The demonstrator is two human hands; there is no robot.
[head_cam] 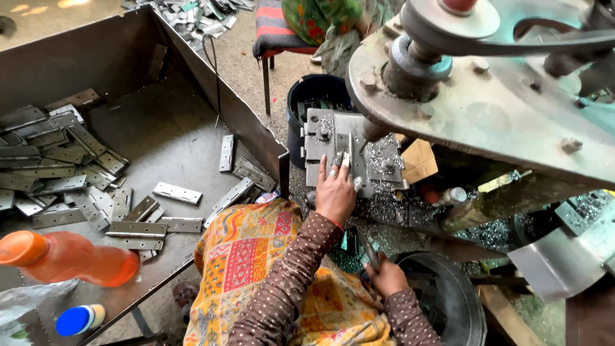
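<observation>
Two hands at work, frame centre. Largest item: grey press machine (512, 109) with belt pulley, filling upper right. Next, metal tray (166, 128) across the left half, steel hinges (64, 166) heaped at its left and scattered toward centre. Orange plastic bottle (70, 256) lies at lower left. Die block (352, 154) sits centre, just below the machine arm, metal chips around it. Left hand (335, 192) lies on the block, fingers (334, 168) stretched out flat, pressing a small metal piece; piece mostly hidden. Right hand (386, 279), lower centre, fingers curled tight round a dark lever handle (368, 247).
</observation>
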